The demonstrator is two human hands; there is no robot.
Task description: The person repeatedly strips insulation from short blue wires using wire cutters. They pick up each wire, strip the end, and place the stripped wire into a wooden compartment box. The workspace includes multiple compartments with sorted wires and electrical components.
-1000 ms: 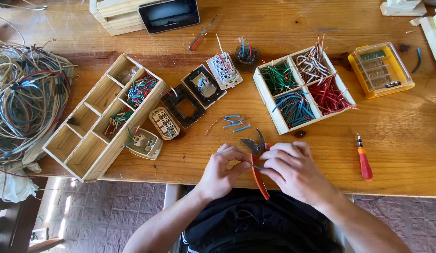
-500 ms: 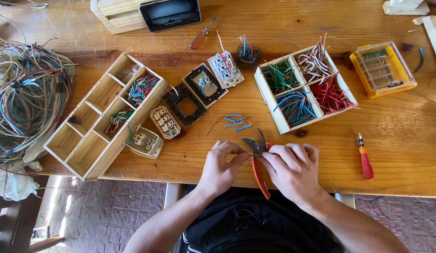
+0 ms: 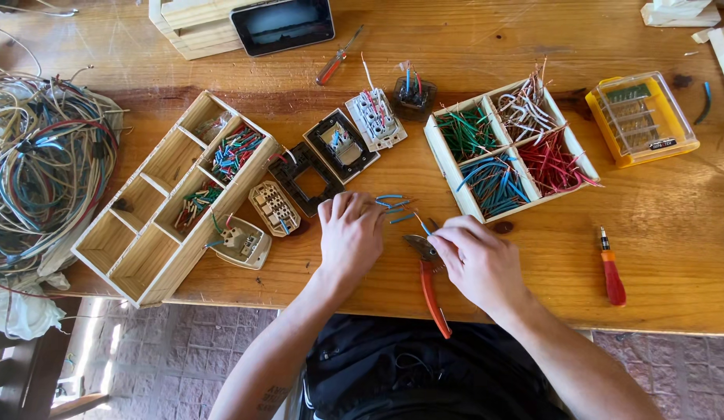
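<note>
Head view, looking down on a wooden table [image 3: 533,47]: both forearms come up from the bottom edge and meet near the table's front edge. The left hand [image 3: 351,233] lies knuckles up, fingers curled down onto the wood, just beside a few loose blue wire pieces [image 3: 393,204]; whether it pinches one cannot be told. The right hand [image 3: 478,260] is angled inward, its fingers closed around the upper part of red-handled pliers [image 3: 429,280], whose handles trail back toward the body, and a short blue wire end [image 3: 422,225] sticks up just above the fingertips. Behind the hands sits a four-part wooden box [image 3: 436,148] of sorted green, white, blue and red wire bits. To the left lie a long divided wooden tray [image 3: 136,268], several socket parts [image 3: 338,144] and a big tangle of cables [image 3: 43,163]. A red screwdriver [image 3: 611,268] lies to the right, well apart from the yellow bit case [image 3: 642,117].
</note>
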